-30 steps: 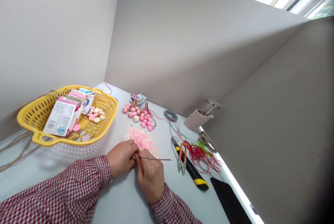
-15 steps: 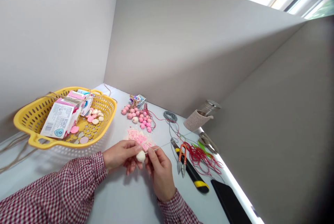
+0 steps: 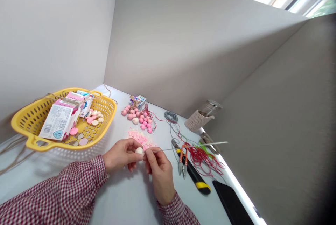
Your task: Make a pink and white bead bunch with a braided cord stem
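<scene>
My left hand [image 3: 123, 155] pinches a small white ball [image 3: 139, 150], like a bead, between thumb and fingertips. Close beside it, my right hand [image 3: 160, 171] is closed on a thin grey cord [image 3: 169, 149] that runs up to the ball. The cord stretches out to the right of my fingers, with its pale end over the table's right side. Whether it passes through the ball is hidden. Just beyond my hands lies a heap of pink and white shavings [image 3: 141, 138]. Several pink balls [image 3: 133, 114], some on red thread, lie behind the heap.
On the left stands a yellow basket [image 3: 30, 142] with cartons [image 3: 56, 121] and pink and cream discs. At right lie orange-handled snips [image 3: 183, 158], a black-and-yellow utility knife [image 3: 195, 175], tangled red cord [image 3: 206, 158] and a black phone-like slab [image 3: 231, 200]. A lidded glass [image 3: 197, 120] in a knitted sleeve leans behind.
The white ball has moved slightly up and left in my left hand. The cord now extends far to the right of my right hand, its pale end in sight.
</scene>
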### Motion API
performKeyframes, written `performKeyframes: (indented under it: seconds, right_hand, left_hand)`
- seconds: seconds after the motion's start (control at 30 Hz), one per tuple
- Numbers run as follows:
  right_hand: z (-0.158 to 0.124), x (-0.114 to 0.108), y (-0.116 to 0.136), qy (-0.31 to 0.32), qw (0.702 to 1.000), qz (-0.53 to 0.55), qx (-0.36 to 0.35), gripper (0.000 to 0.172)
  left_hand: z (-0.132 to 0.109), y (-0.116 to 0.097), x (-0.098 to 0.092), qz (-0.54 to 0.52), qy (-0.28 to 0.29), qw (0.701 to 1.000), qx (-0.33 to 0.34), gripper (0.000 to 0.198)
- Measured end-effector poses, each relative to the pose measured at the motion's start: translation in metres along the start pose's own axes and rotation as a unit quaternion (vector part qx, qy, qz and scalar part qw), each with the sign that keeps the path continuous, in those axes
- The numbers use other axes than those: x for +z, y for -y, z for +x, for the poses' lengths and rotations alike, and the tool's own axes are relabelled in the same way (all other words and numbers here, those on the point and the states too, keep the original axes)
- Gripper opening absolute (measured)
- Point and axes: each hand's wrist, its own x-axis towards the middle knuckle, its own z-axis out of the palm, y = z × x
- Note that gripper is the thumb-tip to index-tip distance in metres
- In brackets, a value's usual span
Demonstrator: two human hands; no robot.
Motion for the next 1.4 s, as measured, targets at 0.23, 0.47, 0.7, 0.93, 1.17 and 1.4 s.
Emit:
performKeyframes:
  seconds: [0.23,0.47,0.7,0.93,1.17,1.4]
  right_hand:
    - [0.005,-0.004,0.005,-0.009,0.993,0.096,0.065,0.032]
    - [0.008,-0.007,0.001,0.055,0.973,0.173,0.142,0.034]
    - [0.007,-0.008,-0.001,0.075,0.965,0.206,0.141,0.03]
    - [0.008,-0.009,-0.003,0.088,0.963,0.218,0.131,0.027]
    - [0.003,-0.004,0.003,0.035,0.986,0.152,0.063,0.026]
    - [0.003,-0.005,0.004,-0.049,0.993,0.103,-0.006,0.028]
  left_hand:
    - [-0.006,-0.008,0.005,0.161,-0.098,0.976,0.106,0.019]
    - [-0.011,-0.01,0.008,0.234,-0.124,0.947,0.181,0.017]
    - [-0.013,-0.012,0.005,0.262,-0.129,0.926,0.239,0.02]
    - [-0.012,-0.013,0.006,0.223,-0.129,0.943,0.21,0.021]
    - [-0.007,-0.015,0.006,-0.088,-0.05,0.994,0.048,0.043]
    - [-0.009,-0.019,0.003,-0.252,-0.039,0.967,0.015,0.04]
